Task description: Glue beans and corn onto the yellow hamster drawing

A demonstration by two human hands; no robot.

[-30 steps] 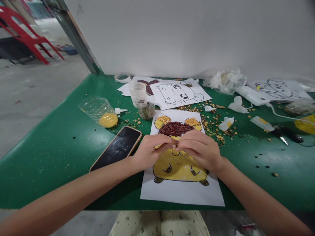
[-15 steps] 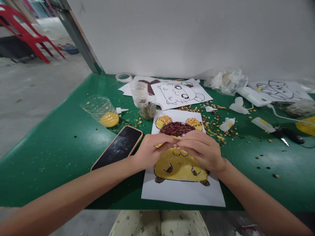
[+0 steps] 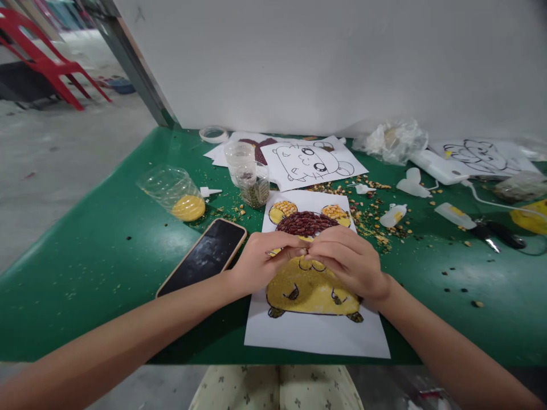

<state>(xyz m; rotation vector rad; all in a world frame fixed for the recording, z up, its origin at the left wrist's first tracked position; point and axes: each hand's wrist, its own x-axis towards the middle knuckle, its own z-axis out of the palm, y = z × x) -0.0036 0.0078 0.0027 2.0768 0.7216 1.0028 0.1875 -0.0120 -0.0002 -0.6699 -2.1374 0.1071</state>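
A white sheet with a cartoon animal lies on the green table in front of me. Its body is filled with yellow grain, its head top with dark red beans, its ears with corn kernels. My left hand and my right hand rest over the middle of the picture, fingertips pinched together and meeting at the animal's face. What the fingertips hold is too small to make out.
A phone lies face up to the left of the sheet. Behind it stand a tipped plastic cup with yellow grain and a small jar of green seeds. More drawings, small glue bottles, scattered seeds and a cable fill the back and right.
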